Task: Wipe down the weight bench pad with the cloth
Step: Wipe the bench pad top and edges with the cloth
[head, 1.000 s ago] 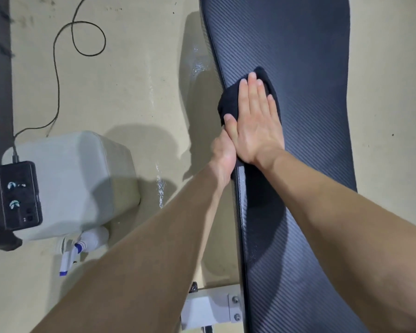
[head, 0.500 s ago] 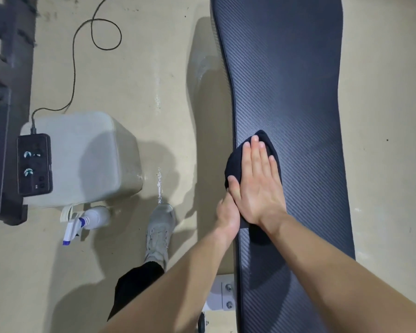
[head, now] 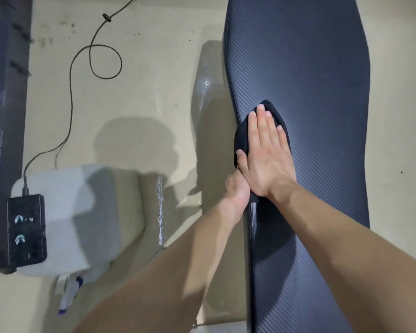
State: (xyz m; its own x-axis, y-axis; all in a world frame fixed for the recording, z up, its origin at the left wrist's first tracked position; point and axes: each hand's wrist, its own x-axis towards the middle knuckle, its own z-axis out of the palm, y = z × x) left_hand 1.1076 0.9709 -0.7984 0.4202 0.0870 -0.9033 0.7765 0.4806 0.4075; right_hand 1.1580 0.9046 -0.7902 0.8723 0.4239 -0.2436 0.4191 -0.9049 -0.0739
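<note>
From the head camera, looking down, the dark ribbed weight bench pad runs lengthwise up the right half of the view over a pale beige floor; a black cloth lies on the pad close to its left edge, about midway up the frame, its point reaching just past the fingertips; the right hand lies flat on top of the cloth, palm down, fingers straight and pressed together, not curled around anything; the left hand sits just beside it at the pad's left edge, touching the base of the right thumb, fingers bent over the edge, though whether they pinch the cloth or only the pad's rim I cannot tell; both bare forearms reach in from the bottom of the frame; to the left, well apart from the bench, a pale cushioned block rests on the floor with a black control box at its left side and a thin black cable looping away from it; a spray bottle with a blue tip lies just below the block; a dark metal frame stands along the left border.
</note>
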